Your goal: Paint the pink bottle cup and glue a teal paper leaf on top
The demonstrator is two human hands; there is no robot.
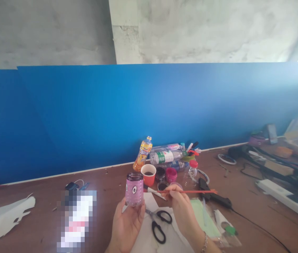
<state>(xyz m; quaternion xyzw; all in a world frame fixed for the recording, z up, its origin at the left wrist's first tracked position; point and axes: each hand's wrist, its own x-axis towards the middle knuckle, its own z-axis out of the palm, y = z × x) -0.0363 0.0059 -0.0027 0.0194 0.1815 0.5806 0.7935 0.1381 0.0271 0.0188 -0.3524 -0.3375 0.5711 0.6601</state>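
Observation:
My left hand (128,225) grips a small clear container painted purple (134,189), with stuck-on eyes, held upright above the table. My right hand (182,205) pinches a thin red-handled paintbrush (191,192); its tip points left toward the purple container, a little short of it. Below the hands black scissors (159,223) lie on white paper (149,239). A red paper cup (148,174) with dark liquid stands just behind the container.
Plastic bottles (164,156), an orange drink bottle (143,154), paint pots (171,174) and markers crowd the blue partition (112,116). A black glue gun (213,196) with its cord lies right. A white power strip (283,200), cables and tape rolls are far right. White cut-outs (4,218) lie left.

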